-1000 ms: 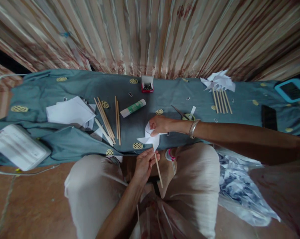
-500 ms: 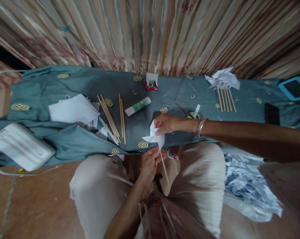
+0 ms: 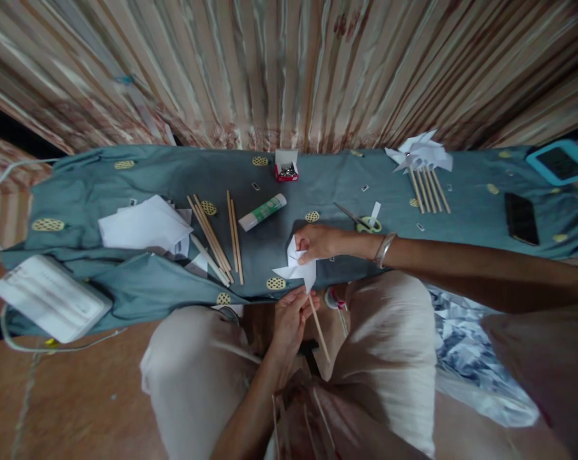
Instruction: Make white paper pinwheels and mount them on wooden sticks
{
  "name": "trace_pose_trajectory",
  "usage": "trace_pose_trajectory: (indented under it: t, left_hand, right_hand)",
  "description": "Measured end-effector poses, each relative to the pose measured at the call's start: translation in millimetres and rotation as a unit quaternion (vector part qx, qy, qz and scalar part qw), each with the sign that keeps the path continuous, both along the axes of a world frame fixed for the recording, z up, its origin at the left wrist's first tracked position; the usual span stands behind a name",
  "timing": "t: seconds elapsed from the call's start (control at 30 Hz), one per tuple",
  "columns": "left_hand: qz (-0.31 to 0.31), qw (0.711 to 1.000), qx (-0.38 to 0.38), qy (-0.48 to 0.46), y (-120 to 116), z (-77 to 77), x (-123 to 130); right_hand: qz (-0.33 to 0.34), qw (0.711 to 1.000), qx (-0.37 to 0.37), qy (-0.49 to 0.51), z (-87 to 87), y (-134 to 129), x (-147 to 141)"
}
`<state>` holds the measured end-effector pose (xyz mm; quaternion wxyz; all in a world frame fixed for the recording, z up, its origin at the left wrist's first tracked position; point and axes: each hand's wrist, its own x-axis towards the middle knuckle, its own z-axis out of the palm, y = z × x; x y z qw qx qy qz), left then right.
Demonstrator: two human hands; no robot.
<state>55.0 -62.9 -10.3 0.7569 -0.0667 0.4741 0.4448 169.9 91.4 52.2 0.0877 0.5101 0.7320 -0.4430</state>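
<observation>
A white paper pinwheel [image 3: 297, 271] is held over the front edge of the cloth-covered table, its wooden stick [image 3: 320, 329] slanting down toward my lap. My right hand [image 3: 312, 244], with a bangle at the wrist, pinches the middle of the paper from above. Below it, my left hand [image 3: 290, 314] is closed around the upper part of the stick, just under the lowest paper blade. Where the paper meets the stick is hidden by the blade and my fingers. Scissors [image 3: 360, 219] with pale green handles lie beyond my right wrist.
Left of my hands lie a glue stick [image 3: 262, 212], wooden sticks [image 3: 234, 237] and white paper sheets [image 3: 142, 223]. A small red box of pins [image 3: 287, 171] stands at the back. Finished pinwheels [image 3: 423, 156], a phone [image 3: 521, 218] and a white device [image 3: 52, 298] are farther out.
The camera view has shifted slightly, so the table sits a little differently in frame. Both hands keep their hold on the pinwheel and stick, with almost no movement.
</observation>
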Motion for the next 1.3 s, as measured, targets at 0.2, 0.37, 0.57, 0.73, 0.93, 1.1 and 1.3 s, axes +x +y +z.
trace_pose_trajectory:
  t: [0.2,0.37,0.57,0.73,0.93,1.1,1.3]
  left_hand:
    - [0.004,1.000,-0.006,0.012,-0.9,7.8,-2.4]
    - [-0.002,1.000,0.004,0.024,0.7,20.6,-6.1]
    - [-0.005,0.999,0.014,0.038,14.4,40.9,-12.4]
    - [0.003,0.999,0.040,0.037,34.6,64.1,-17.5]
    - [-0.008,0.995,0.086,0.050,69.5,78.9,-21.4]
    - [-0.041,0.990,0.115,0.067,103.3,81.5,-16.1]
    - [-0.068,0.988,0.129,0.059,115.6,68.6,-5.1]
  right_hand:
    - [-0.115,0.976,-0.101,0.158,-17.6,-0.8,14.4]
    - [-0.187,0.939,-0.143,0.253,-4.7,-10.6,25.4]
    - [-0.310,0.876,-0.142,0.342,12.5,-17.1,36.8]
    - [-0.383,0.794,-0.125,0.455,12.3,-11.5,38.0]
    - [-0.418,0.732,-0.085,0.530,4.4,-2.4,34.6]
    - [-0.436,0.690,-0.096,0.569,-0.4,2.5,35.6]
    - [-0.441,0.710,-0.063,0.546,-3.0,11.0,42.9]
